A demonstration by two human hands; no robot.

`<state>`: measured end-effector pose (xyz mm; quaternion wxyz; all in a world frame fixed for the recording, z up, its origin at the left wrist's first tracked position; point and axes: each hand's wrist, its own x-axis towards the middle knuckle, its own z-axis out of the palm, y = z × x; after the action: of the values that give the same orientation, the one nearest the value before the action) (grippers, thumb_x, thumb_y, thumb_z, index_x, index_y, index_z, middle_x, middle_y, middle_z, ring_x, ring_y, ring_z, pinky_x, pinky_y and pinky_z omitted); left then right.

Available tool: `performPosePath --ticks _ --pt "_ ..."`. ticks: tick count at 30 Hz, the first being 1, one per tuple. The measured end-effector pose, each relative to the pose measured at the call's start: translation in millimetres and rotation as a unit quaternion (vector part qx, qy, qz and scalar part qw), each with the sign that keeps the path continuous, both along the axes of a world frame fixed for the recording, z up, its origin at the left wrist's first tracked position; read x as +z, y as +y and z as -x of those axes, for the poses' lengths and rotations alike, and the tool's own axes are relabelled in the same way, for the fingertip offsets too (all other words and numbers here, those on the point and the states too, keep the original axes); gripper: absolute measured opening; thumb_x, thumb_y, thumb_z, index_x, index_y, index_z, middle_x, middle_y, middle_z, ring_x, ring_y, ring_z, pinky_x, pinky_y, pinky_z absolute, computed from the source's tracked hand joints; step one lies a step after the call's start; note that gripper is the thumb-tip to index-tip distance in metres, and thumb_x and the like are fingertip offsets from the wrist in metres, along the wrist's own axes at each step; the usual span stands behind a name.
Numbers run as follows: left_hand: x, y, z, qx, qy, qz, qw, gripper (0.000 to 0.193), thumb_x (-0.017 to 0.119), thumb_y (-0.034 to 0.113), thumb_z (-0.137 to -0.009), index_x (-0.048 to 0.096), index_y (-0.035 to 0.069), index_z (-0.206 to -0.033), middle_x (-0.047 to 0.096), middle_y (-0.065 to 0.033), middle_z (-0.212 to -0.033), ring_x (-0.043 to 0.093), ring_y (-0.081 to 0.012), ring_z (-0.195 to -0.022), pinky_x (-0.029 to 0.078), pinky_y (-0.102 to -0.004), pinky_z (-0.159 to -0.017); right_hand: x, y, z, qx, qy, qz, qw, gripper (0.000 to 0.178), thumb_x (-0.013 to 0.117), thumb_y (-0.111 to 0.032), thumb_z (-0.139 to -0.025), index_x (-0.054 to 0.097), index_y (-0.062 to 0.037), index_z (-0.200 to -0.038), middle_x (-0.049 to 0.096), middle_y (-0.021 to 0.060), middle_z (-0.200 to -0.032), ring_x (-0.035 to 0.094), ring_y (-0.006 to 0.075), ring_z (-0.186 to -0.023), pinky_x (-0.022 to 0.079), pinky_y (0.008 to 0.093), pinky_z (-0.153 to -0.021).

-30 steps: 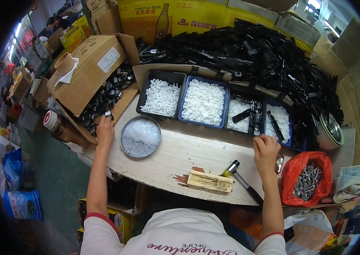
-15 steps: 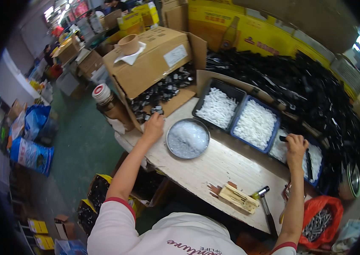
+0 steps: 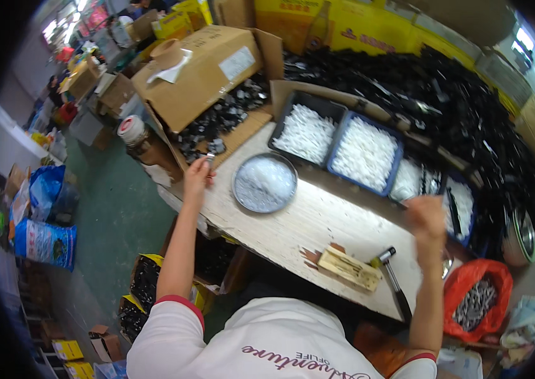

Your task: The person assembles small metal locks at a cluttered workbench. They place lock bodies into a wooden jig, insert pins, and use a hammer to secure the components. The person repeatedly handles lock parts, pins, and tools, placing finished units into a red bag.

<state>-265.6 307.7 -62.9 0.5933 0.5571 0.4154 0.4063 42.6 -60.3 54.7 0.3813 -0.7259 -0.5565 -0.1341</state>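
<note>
My left hand [image 3: 197,178] is closed on a small shiny metal piece [image 3: 210,156], beside an open cardboard box [image 3: 192,76] of loose black and silver pieces [image 3: 218,146]. Near it stands a round metal bowl [image 3: 237,189] holding clear and whitish small parts. Motion smears my right hand [image 3: 426,218], which is closed on a dark thin piece [image 3: 397,203] sticking out to its left. It hovers in front of trays of white parts; a black strip [image 3: 452,211] lies across the rightmost tray [image 3: 466,234].
A wooden block jig [image 3: 349,268] and a hammer [image 3: 397,287] lie near the table's front edge. At the right is a red bag [image 3: 449,297] of metal screws or pins. Black parts [image 3: 406,95] are heaped behind the trays. A lidded jar [image 3: 133,131] stands far left.
My left hand has drawn back slightly from the loose pieces, with a small metal piece in its fingers. My right hand has pulled back from the trays toward me with the dark piece.
</note>
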Motion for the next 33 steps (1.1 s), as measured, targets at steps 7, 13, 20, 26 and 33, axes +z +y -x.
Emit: performPosePath --ticks 7,13,20,26,33 --pt "45.6 -105.2 -26.1 -0.170 -0.119 0.085 0.974 0.020 0.056 0.011 -0.086 0.058 0.001 -0.103 0.057 -0.0018 -0.076 0.055 -0.0095 -0.064 0.044 -0.0229 -0.054 -75.9 -38.6 117.4 -0.029 -0.029 0.179 0.983 0.032 0.058 0.001 -0.056 0.059 -0.0092 -0.087 0.054 0.0028 -0.083 0.048 0.0225 -0.082 0.030 0.0400 -0.072" --pt "62.8 -176.5 -72.1 -0.313 -0.042 0.147 0.937 0.017 0.060 0.010 -0.083 0.061 0.001 -0.098 0.059 -0.0016 -0.075 0.054 -0.0073 -0.058 0.042 -0.0199 -0.049 -80.2 -11.2 128.3 0.005 -0.025 0.174 0.984 0.028 0.059 0.000 -0.057 0.058 -0.0070 -0.084 0.051 0.0035 -0.082 0.046 0.0216 -0.080 0.032 0.0357 -0.067" --pt "59.4 -201.8 -93.9 -0.429 0.049 0.133 0.892 0.017 0.060 0.013 -0.084 0.063 -0.001 -0.093 0.059 -0.0015 -0.072 0.049 -0.0048 -0.054 0.039 -0.0178 -0.047 -81.8 -13.9 136.7 -0.011 -0.070 0.209 0.975 0.029 0.056 -0.006 -0.065 0.057 -0.0025 -0.093 0.049 0.0056 -0.086 0.045 0.0207 -0.083 0.032 0.0357 -0.069" --pt "56.7 -212.6 -93.4 -0.430 0.091 0.135 0.888 0.015 0.060 0.013 -0.084 0.063 0.000 -0.092 0.059 -0.0010 -0.069 0.046 -0.0039 -0.052 0.037 -0.0172 -0.046 -88.4 -20.3 139.9 -0.013 -0.111 0.218 0.970 0.037 0.051 -0.011 -0.072 0.053 0.0018 -0.106 0.049 0.0097 -0.098 0.045 0.0217 -0.090 0.034 0.0357 -0.075" --pt "56.5 -217.1 -94.3 -0.428 0.108 0.121 0.889 0.015 0.060 0.013 -0.084 0.064 0.001 -0.093 0.058 -0.0002 -0.068 0.046 -0.0036 -0.053 0.036 -0.0166 -0.046 -100.1 -22.9 147.9 -0.043 -0.135 0.202 0.969 0.045 0.054 -0.007 -0.066 0.051 0.0016 -0.110 0.048 0.0098 -0.104 0.045 0.0245 -0.093 0.034 0.0364 -0.079"
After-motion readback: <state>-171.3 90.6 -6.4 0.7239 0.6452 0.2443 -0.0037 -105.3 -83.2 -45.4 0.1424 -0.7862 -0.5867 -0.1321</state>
